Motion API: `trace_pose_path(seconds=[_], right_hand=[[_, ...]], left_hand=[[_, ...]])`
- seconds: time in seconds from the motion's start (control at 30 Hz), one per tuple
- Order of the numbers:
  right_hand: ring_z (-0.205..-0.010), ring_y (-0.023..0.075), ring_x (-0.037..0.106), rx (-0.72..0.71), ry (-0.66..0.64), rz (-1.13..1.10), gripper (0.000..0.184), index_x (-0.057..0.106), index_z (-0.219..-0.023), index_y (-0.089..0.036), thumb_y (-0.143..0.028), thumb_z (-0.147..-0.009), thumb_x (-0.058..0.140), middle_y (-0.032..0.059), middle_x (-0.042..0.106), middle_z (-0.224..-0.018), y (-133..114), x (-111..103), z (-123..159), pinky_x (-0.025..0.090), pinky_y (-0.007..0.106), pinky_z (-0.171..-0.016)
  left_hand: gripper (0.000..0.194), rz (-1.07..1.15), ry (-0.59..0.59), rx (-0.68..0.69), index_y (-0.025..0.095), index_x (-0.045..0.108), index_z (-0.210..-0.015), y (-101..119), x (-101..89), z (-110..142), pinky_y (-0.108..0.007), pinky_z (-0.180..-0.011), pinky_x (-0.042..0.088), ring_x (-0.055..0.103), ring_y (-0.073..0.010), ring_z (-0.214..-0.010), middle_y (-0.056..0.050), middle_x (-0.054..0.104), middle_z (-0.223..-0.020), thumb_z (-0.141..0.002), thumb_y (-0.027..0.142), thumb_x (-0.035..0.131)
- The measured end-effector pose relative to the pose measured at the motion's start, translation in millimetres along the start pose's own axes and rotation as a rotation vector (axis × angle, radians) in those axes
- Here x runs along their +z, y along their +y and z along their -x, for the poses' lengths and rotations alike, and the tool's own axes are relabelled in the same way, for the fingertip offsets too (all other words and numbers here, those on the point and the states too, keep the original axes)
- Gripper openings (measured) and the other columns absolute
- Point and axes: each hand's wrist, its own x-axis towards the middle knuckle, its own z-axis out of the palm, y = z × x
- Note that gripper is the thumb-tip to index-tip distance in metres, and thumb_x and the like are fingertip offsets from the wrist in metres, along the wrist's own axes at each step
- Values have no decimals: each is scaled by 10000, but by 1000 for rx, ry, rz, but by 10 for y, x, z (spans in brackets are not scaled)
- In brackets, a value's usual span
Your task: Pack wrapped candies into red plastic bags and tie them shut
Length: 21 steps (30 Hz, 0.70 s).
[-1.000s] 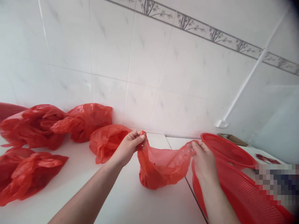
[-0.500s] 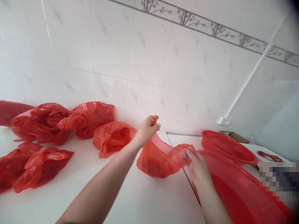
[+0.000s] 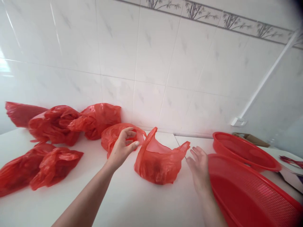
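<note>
A red plastic bag [image 3: 158, 167] stands on the white table between my hands, its two handles sticking up and its mouth partly open. Something darker shows faintly through its side, too dim to name. My left hand [image 3: 124, 143] is to the left of the bag, fingers curved and apart, holding nothing. Behind that hand another red bag [image 3: 110, 137] lies on the table, partly covered by it. Close by the bag's right handle, my right hand [image 3: 198, 164] has its fingers spread with nothing in them.
Several filled red bags [image 3: 54, 124] lie along the tiled wall and at the left, one bag [image 3: 55, 164] nearer me. At right are a large red basket [image 3: 258, 183] and a red basin [image 3: 246, 151] behind it. A wall socket [image 3: 239, 122] sits above.
Both hands have let go of the red bag, which now stands by itself on the table. My left hand has moved left and down, away from its handle. The view has shifted slightly.
</note>
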Motion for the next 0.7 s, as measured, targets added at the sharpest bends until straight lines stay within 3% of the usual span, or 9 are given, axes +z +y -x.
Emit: trace_pose_path(seconds=[0.07, 0.13, 0.27, 0.33, 0.4, 0.5, 0.6, 0.7], right_hand=[[-1320, 248, 350, -19, -33, 9, 840, 316, -1334, -290, -418, -631, 758, 94, 338, -1444, 169, 29, 39, 365, 414, -1034], [-1280, 260, 403, 23, -62, -10, 920, 291, -1363, -268, -447, -599, 772, 110, 396, -1401, 303, 89, 24, 391, 429, -1010], [-1172, 240, 511, 146, -199, -144, 914, 343, -1346, -280, -448, -572, 801, 85, 479, -1335, 407, 302, -69, 455, 412, -940], [-1105, 239, 565, 210, -309, -240, 804, 410, -1305, -289, -423, -611, 792, 72, 535, -1288, 410, 427, -93, 478, 413, -902], [-986, 247, 628, 299, -368, -284, 609, 537, -1181, -239, -430, -651, 767, 74, 641, -1126, 423, 531, -98, 491, 415, -862], [-884, 252, 656, 437, -378, -315, 404, 640, -953, -189, -469, -677, 731, 74, 697, -942, 500, 613, -92, 499, 398, -812], [-926, 247, 643, 521, -358, -414, 350, 644, -889, -220, -522, -712, 662, 54, 690, -935, 625, 623, -76, 509, 391, -783], [-832, 211, 636, 520, -335, -445, 321, 533, -628, -230, -518, -736, 627, 0, 596, -632, 723, 635, -42, 513, 366, -777]], left_hand=[[688, 23, 54, -20, 261, 508, -1251, -193, -133, 106, -319, -934, 406, 440, -270, -1228, -83, 539, -1252, -628, 229, 798], [782, 86, 12, -83, 254, 492, -1280, -399, -175, 179, -347, -1010, 361, 344, -295, -1321, -105, 465, -1361, -577, 206, 829], [882, 260, -82, -193, 227, 519, -1273, -742, 8, 192, -368, -1061, 319, 190, -324, -1398, -124, 381, -1445, -468, 134, 867], [862, 329, -133, -221, 223, 527, -1266, -836, 173, 168, -369, -1028, 361, 263, -326, -1372, -128, 439, -1403, -477, 122, 862], [777, 376, -240, -255, 212, 547, -1246, -884, 336, 167, -373, -963, 420, 441, -328, -1256, -126, 552, -1291, -531, 140, 843], [490, 472, -399, -369, 161, 631, -1126, -945, 520, 234, -375, -860, 470, 627, -302, -986, -113, 683, -1045, -664, 237, 778], [280, 682, -280, -508, 149, 676, -963, -1051, 623, 338, -369, -838, 475, 664, -266, -880, -100, 712, -921, -753, 331, 702], [255, 853, -147, -588, 150, 672, -925, -1154, 667, 411, -385, -885, 461, 661, -274, -938, -113, 716, -928, -760, 343, 690]])
